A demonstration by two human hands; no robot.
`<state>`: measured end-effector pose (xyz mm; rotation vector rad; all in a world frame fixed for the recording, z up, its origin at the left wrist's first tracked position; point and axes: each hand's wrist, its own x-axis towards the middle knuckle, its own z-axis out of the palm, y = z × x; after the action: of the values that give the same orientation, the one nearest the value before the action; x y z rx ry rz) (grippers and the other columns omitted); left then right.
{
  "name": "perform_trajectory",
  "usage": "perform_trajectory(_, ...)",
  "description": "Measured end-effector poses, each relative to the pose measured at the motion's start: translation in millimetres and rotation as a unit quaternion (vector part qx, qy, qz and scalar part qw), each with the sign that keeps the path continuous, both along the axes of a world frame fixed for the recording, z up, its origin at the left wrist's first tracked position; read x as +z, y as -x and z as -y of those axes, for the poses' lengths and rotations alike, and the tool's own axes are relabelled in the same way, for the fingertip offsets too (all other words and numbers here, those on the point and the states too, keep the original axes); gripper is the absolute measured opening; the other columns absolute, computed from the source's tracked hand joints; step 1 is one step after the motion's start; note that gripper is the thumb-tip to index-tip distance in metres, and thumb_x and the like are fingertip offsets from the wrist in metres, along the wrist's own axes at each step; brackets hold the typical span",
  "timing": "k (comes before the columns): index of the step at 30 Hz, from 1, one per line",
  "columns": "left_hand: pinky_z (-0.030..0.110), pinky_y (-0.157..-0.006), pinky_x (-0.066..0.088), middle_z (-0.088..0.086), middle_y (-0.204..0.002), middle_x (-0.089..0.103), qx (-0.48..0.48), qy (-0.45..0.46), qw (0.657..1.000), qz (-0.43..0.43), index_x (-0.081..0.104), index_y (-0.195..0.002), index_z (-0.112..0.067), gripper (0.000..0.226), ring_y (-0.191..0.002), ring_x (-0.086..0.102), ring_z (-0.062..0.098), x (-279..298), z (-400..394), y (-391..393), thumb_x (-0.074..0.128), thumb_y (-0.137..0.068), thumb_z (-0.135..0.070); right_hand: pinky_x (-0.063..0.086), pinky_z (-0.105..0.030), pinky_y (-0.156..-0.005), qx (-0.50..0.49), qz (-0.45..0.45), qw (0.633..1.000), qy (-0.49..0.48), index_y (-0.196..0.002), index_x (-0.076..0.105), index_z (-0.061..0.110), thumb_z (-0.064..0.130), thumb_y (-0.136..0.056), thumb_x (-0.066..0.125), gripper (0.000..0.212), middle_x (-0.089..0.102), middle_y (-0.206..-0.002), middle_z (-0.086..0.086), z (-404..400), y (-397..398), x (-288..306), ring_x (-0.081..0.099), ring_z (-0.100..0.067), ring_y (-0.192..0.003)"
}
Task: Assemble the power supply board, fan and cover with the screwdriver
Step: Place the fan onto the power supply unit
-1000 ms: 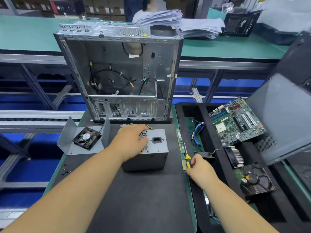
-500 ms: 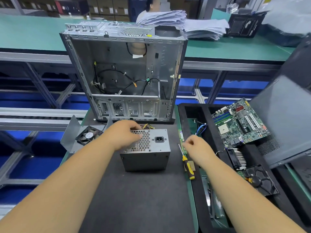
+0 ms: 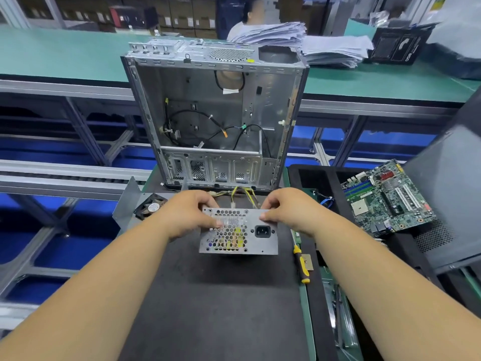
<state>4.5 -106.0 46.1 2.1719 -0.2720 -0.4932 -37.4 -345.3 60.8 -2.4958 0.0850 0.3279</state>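
Head view: the right hand (image 3: 286,209) has left the screwdriver (image 3: 301,264) on the table (image 3: 221,308); now both it and the left hand (image 3: 190,212) grip the power supply (image 3: 238,231), tilted up, probably for mounting.

You have two hands, left (image 3: 188,214) and right (image 3: 291,212), on one power supply (image 3: 238,234), with one open case (image 3: 216,118) far, one fan (image 3: 150,206) left, one screwdriver (image 3: 301,264) and one motherboard (image 3: 385,196) right.
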Motion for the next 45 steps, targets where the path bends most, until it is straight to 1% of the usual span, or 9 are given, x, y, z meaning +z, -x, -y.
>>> perform_trajectory(3, 0.015, -0.053, 0.042, -0.013, -0.058, 0.061, 0.011, -0.028, 0.996, 0.081, 0.065, -0.076, -0.020, 0.026, -0.052, 0.051, 0.002, -6, 0, 7, 0.088, -0.066, -0.016, 0.041, -0.023, -0.056, -0.005, 0.053, 0.999, 0.003, -0.074, 0.065, 0.027, 0.028, -0.081, 0.076, 0.014, 0.064, -0.070, 0.009, 0, 5, -8, 0.055, -0.009, -0.063)
perform_trajectory(7, 0.025, -0.059, 0.040, -0.008, -0.071, 0.057, 0.008, -0.059, 0.989, 0.138, 0.061, -0.072, -0.024, 0.028, -0.061, 0.049, 0.010, -22, -1, 16, 0.088, -0.067, -0.020, 0.034, -0.021, -0.053, 0.000, 0.067, 0.997, 0.028, -0.069, 0.061, 0.030, 0.030, -0.079, 0.078, 0.020, 0.060, -0.069, 0.013, -3, 11, -27, 0.052, -0.001, -0.062)
perform_trajectory(13, 0.031, -0.062, 0.051, -0.001, -0.075, 0.063, 0.033, -0.077, 0.990, 0.116, 0.062, -0.069, -0.021, 0.028, -0.064, 0.056, 0.015, -53, -15, 40, 0.089, -0.064, -0.022, 0.036, -0.023, -0.053, 0.025, 0.028, 0.998, 0.049, -0.071, 0.061, 0.028, 0.031, -0.076, 0.081, 0.020, 0.059, -0.072, 0.011, -17, 30, -47, 0.052, -0.006, -0.062)
perform_trajectory(17, 0.021, -0.060, 0.042, -0.010, -0.067, 0.058, 0.000, -0.063, 0.995, 0.082, 0.066, -0.070, -0.020, 0.022, -0.061, 0.050, 0.005, -67, -27, 49, 0.088, -0.067, -0.023, 0.043, -0.025, -0.062, 0.041, -0.005, 0.995, 0.090, -0.076, 0.064, 0.027, 0.031, -0.077, 0.080, 0.017, 0.066, -0.083, 0.004, -28, 48, -54, 0.058, -0.015, -0.074)
perform_trajectory(25, 0.027, -0.073, 0.049, -0.008, -0.077, 0.063, -0.048, -0.074, 0.991, 0.102, 0.070, -0.077, -0.026, 0.014, -0.075, 0.060, 0.013, -80, -41, 64, 0.083, -0.073, -0.024, 0.046, -0.027, -0.066, 0.019, -0.028, 0.990, 0.134, -0.074, 0.063, 0.028, 0.030, -0.078, 0.080, 0.017, 0.060, -0.079, 0.010, -45, 71, -66, 0.057, -0.013, -0.078)
perform_trajectory(31, 0.014, -0.073, 0.044, -0.016, -0.086, 0.066, -0.044, -0.033, 0.994, 0.097, 0.074, -0.085, -0.031, 0.006, -0.075, 0.057, -0.007, -78, -52, 65, 0.074, -0.083, -0.026, 0.049, -0.029, -0.069, -0.003, 0.013, 0.991, 0.137, -0.077, 0.065, 0.030, 0.042, -0.083, 0.069, 0.014, 0.058, -0.085, 0.011, -47, 75, -61, 0.058, -0.013, -0.081)
perform_trajectory(36, 0.005, -0.068, 0.041, -0.008, -0.084, 0.069, 0.052, 0.033, 0.994, 0.094, 0.072, -0.086, -0.030, 0.015, -0.070, 0.055, -0.004, -63, -68, 55, 0.068, -0.086, -0.015, 0.042, -0.027, -0.071, -0.019, 0.069, 0.994, 0.082, -0.100, 0.068, 0.031, 0.040, -0.088, 0.064, 0.016, 0.054, -0.098, 0.010, -50, 64, -47, 0.056, -0.011, -0.088)
perform_trajectory(40, 0.014, -0.066, 0.043, -0.008, -0.074, 0.062, 0.119, 0.041, 0.988, 0.090, 0.071, -0.087, -0.027, 0.016, -0.064, 0.051, 0.000, -47, -76, 42, 0.065, -0.088, -0.013, 0.040, -0.022, -0.068, -0.008, 0.107, 0.993, 0.056, -0.097, 0.065, 0.035, 0.027, -0.091, 0.062, 0.010, 0.055, -0.100, 0.013, -52, 49, -33, 0.056, -0.007, -0.087)
perform_trajectory(45, 0.003, -0.058, 0.040, -0.007, -0.078, 0.063, 0.195, 0.043, 0.973, 0.112, 0.070, -0.088, -0.025, 0.016, -0.064, 0.052, 0.002, -34, -75, 28, 0.063, -0.088, -0.010, 0.043, -0.019, -0.065, 0.009, 0.155, 0.987, 0.038, -0.090, 0.061, 0.042, 0.018, -0.092, 0.059, 0.025, 0.055, -0.099, 0.020, -51, 26, -14, 0.057, -0.001, -0.080)
